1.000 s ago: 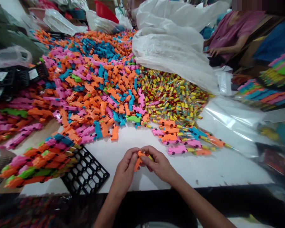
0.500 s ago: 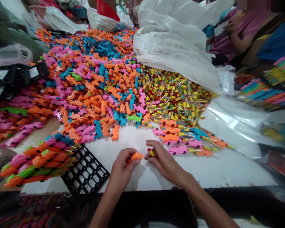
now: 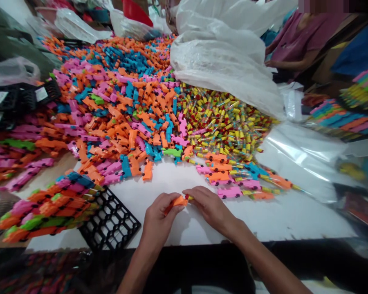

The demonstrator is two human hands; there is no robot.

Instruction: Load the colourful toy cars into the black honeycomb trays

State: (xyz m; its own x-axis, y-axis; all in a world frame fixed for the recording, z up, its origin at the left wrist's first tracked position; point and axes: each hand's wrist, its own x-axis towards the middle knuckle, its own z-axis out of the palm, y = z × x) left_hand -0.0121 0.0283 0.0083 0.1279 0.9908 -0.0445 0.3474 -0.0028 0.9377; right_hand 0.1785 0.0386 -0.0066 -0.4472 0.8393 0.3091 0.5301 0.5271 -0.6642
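My left hand (image 3: 160,212) is closed on an orange toy car (image 3: 179,201), held between thumb and fingers above the white tabletop (image 3: 184,175). My right hand (image 3: 210,207) pinches a small yellow tube with a red end (image 3: 188,197). The red end sits right at the car's end; whether it has gone in, I cannot tell. To the right of my hands lie several toy cars with tubes attached, among them a pink car (image 3: 230,192). Left of my hands, a black honeycomb tray (image 3: 118,218) lies beside a stack of assembled cars (image 3: 49,208).
A big heap of loose toy cars (image 3: 116,118) covers the table's left and back. Yellow tubes (image 3: 227,122) are piled at centre right beneath a white plastic sack (image 3: 221,57). Clear plastic sheeting (image 3: 300,159) lies at right. A person in a purple top (image 3: 306,45) is at the back right.
My right hand has moved left and closed its fingers round the yellow tube, bringing its red end against the orange car. The left hand has barely moved.
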